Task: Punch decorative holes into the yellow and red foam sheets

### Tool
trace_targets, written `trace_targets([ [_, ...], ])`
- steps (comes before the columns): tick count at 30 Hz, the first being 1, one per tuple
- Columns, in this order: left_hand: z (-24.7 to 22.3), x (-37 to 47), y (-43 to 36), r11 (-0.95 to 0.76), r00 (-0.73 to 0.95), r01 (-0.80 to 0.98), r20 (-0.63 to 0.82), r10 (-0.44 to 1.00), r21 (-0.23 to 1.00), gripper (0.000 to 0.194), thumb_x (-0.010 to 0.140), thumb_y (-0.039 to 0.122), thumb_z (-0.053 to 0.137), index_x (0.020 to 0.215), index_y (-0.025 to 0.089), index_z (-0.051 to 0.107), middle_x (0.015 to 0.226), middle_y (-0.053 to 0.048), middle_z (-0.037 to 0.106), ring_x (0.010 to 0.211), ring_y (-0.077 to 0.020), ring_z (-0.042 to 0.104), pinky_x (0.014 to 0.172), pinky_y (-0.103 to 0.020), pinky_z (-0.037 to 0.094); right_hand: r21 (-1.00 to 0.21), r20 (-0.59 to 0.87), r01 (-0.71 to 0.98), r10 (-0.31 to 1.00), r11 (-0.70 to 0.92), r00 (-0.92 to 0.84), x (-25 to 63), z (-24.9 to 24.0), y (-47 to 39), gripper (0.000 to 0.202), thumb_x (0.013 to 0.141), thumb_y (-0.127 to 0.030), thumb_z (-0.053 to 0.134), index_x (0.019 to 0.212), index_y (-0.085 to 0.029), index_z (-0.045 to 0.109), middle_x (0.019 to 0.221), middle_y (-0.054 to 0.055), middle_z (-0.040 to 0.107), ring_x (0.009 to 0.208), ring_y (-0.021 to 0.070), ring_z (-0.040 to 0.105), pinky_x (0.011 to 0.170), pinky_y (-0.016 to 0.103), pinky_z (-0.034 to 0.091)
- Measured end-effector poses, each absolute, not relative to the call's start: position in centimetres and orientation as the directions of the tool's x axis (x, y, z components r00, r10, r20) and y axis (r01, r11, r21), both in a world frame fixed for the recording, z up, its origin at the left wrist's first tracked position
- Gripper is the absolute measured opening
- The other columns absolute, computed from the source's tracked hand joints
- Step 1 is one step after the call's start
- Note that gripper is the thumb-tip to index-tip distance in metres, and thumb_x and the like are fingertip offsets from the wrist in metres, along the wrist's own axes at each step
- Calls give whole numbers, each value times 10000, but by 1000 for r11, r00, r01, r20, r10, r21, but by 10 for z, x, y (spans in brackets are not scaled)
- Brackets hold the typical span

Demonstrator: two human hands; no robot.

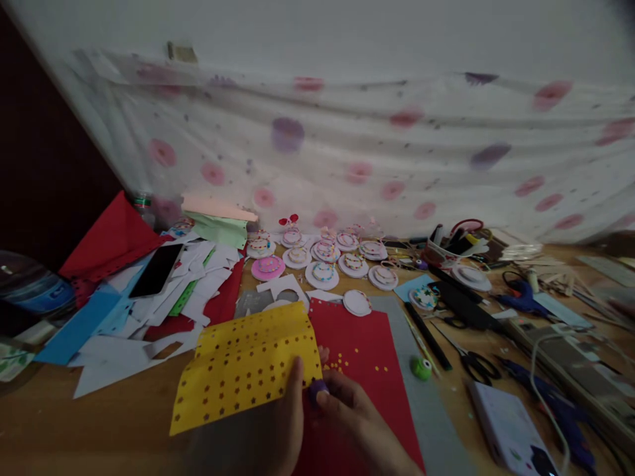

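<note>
A yellow sheet point(238, 357) dotted with flower-shaped holes is gripped at its right edge by my left hand point(292, 423), thumb on top. My right hand point(354, 416) has its fingers around a small purple craft punch point(317, 391) at that same edge. Beneath both hands lies a red sheet point(377, 344), with several tiny yellow flower cut-outs point(338, 362) scattered on it. A white round disc point(357, 303) rests at the top of the red sheet. The sheet's far corner hides part of the left fingers.
Several small decorated discs point(323, 274) stand at the back. Paper scraps point(198, 284) and a phone point(156, 270) lie left. To the right are a green punch point(421, 367), scissors point(476, 365), a blue glue gun point(555, 410), a white box point(510, 430) and a pen basket point(441, 254).
</note>
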State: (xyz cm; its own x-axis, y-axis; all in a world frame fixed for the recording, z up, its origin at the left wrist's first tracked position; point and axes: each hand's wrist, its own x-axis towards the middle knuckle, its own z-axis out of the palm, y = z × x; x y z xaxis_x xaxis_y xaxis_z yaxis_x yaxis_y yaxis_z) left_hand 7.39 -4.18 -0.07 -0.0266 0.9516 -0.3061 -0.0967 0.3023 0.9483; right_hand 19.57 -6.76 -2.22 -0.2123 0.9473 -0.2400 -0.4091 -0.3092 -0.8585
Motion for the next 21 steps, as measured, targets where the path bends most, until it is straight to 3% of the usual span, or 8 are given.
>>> trace_targets([
  [7, -21, 68, -36, 271, -15, -191, -279, 960, 944, 462, 823, 549, 528, 996, 175, 736, 1044, -100, 746, 1146, -306, 601, 1061, -441, 401, -838, -258, -424, 934, -344, -249, 193, -23, -68, 250, 763, -373, 735, 947, -206, 713, 870, 26, 676, 765, 157, 607, 666, 251, 481],
  [13, -36, 52, -34, 354, 1, -371, -381, 925, 858, 486, 833, 553, 543, 1031, 138, 701, 1016, -137, 744, 1088, -303, 635, 958, -417, 485, -649, -408, -633, 895, -423, -179, 214, -26, -60, 273, 730, -378, 740, 932, -195, 726, 848, 31, 687, 713, 136, 611, 678, 251, 502],
  [21, -60, 29, -32, 293, 14, -500, -331, 943, 815, 362, 755, 507, 662, 875, 170, 713, 791, -82, 753, 825, -287, 697, 777, -397, 555, -707, -441, -571, 891, -418, -107, 243, -29, -40, 262, 728, -417, 712, 801, -165, 723, 667, 5, 622, 520, 77, 500, 460, 162, 373],
])
